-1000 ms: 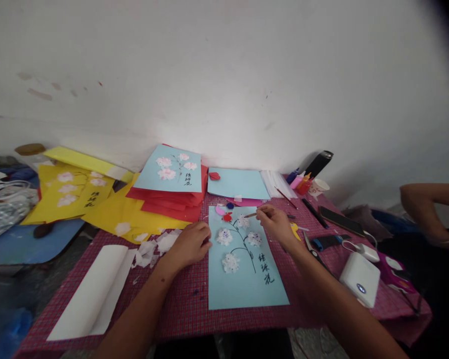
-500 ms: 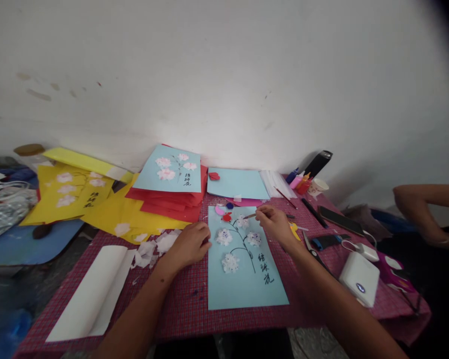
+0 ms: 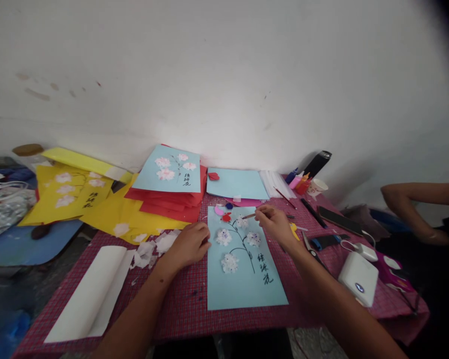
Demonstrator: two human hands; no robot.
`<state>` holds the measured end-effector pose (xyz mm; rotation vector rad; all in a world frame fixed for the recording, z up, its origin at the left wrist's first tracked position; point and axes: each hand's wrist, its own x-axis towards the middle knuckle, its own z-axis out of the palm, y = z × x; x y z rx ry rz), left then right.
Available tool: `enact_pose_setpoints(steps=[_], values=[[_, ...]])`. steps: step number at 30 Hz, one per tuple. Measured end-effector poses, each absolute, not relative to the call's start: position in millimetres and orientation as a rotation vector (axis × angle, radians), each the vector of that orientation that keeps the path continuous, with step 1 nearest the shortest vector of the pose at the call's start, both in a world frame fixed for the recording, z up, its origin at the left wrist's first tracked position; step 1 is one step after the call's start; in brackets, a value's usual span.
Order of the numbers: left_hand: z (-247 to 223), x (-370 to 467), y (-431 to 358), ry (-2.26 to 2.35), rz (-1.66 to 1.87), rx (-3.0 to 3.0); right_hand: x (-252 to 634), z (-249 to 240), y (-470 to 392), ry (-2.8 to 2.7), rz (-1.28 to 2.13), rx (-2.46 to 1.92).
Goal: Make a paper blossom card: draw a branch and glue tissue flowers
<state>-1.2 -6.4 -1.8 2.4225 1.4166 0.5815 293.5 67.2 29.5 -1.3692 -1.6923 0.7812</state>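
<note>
A light blue sheet (image 3: pixel 243 294) lies before me, with a drawn dark stem, black written characters and several white crumpled-paper flowers (image 3: pixel 230 263) speckled with purple. My right hand (image 3: pixel 271 222) pinches a thin paintbrush (image 3: pixel 250 216), its tip at the topmost flower (image 3: pixel 242 221). My left hand (image 3: pixel 192 243) rests at the sheet's left edge, fingers loosely bent, thumb apart, with nothing seen in it. Dabs of paint sit near the sheet's top left: red (image 3: pixel 226 217), pink (image 3: pixel 219 211) and dark blue (image 3: pixel 229 205); what carries them is hard to make out.
Left of me are torn white paper (image 3: pixel 145 254), a folded white sheet (image 3: pixel 86 299) and yellow sheets (image 3: pixel 130 219). Behind stands a red paper stack (image 3: pixel 172 199). On the right are paint bottles (image 3: pixel 303 184), a paper cup (image 3: pixel 317 187), a phone (image 3: pixel 340 220), a power bank (image 3: pixel 359 278) and another person's arm (image 3: pixel 415 209).
My hands and the brush keep almost the same place, the tip still at the top flower. The other person's arm at the right has shifted slightly left in view.
</note>
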Motion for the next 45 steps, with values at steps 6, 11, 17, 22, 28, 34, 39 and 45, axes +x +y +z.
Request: enact_pose_setpoints(steps=[6,11,17,22,28,34,39,45], values=[[-2,-1,-6,1.421,0.579,2.421,296,28,68,-1.7,0.724,-1.376],[-3,-1,-6,1.425,0.578,2.418,293,30,69,-1.717,0.732,-1.382],[-2,-2,-8,1.416,0.59,2.421,292,27,69,-1.749,0.724,-1.386],[-2,-1,-7,1.418,0.581,2.414,291,27,70,-1.754,0.719,-1.386],[-2,-1,-7,1.419,0.58,2.42,291,32,69,-1.736,0.742,-1.373],[-2,-1,-7,1.418,0.572,2.428,278,37,87,-1.733,0.726,-1.357],[-5,-1,-6,1.435,0.567,2.438,254,21,111,-1.925,0.523,-1.406],[-4,-1,-6,1.444,0.567,2.451,252,12,118,-1.963,0.483,-1.425]])
